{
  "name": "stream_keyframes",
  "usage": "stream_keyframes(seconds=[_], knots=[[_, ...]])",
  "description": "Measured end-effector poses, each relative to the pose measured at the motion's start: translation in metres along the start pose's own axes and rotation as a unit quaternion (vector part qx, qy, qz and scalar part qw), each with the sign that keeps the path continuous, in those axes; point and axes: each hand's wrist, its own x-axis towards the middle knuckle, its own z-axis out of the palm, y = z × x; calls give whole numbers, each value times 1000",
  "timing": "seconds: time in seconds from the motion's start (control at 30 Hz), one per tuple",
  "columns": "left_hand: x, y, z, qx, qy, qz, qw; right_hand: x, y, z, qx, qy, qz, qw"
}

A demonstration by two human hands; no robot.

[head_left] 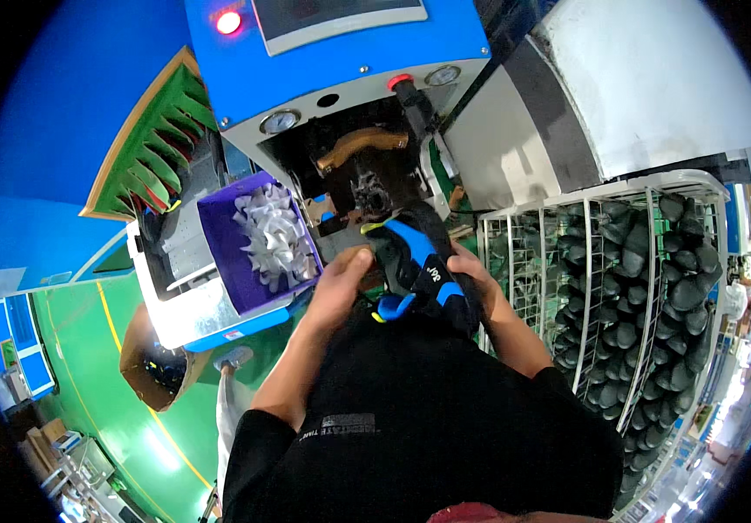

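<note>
In front of the blue machine, both my hands hold a black shoe upper (432, 266) with bright blue panels and yellow edging. My left hand (342, 277) is closed on its left edge, the thumb lying on top. On the opposite edge, my right hand (473, 268) grips the black material, its fingers partly hidden behind it. The upper is just in front of the machine's dark opening (375, 187), where a curved brown pad (362, 146) sits above metal parts. Whether the upper touches those parts, I cannot tell.
Left of the machine's opening, a purple bin (223, 253) holds silvery-white crumpled pieces. At right stands a white wire rack (586, 305) packed with dark, rounded, shoe-shaped pieces. A cardboard box (145, 353) is on the green floor. The machine (341, 83) carries gauges and a lit red lamp.
</note>
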Motion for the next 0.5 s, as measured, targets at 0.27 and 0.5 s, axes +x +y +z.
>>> stream_keyframes(seconds=[0.27,0.5], knots=[[13,-21,-9,189,9,56,980,44,1,-22,-253,131,-132,949],[13,-70,-96,219,92,27,971,118,-31,36,-572,246,-90,777]])
